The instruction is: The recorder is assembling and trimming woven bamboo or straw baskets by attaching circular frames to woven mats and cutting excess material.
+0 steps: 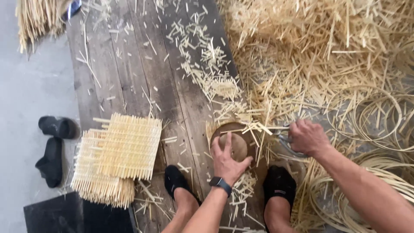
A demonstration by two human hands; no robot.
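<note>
A: Left hand [227,159] lay flat on the round wooden form [235,140], fingers spread, pinning it to the plank floor [129,77].

B: And the right hand [307,137] was clamped on shears [282,137], trimming strips at the rim. Next, I'd judge, the form needed turning for the following cut.

A: Woven mats [118,157] sat well left.

Bare planks [129,73] lie open leftward; woven mats [116,157] block lower left, offcut heap [310,51] probably crowds right.
</note>
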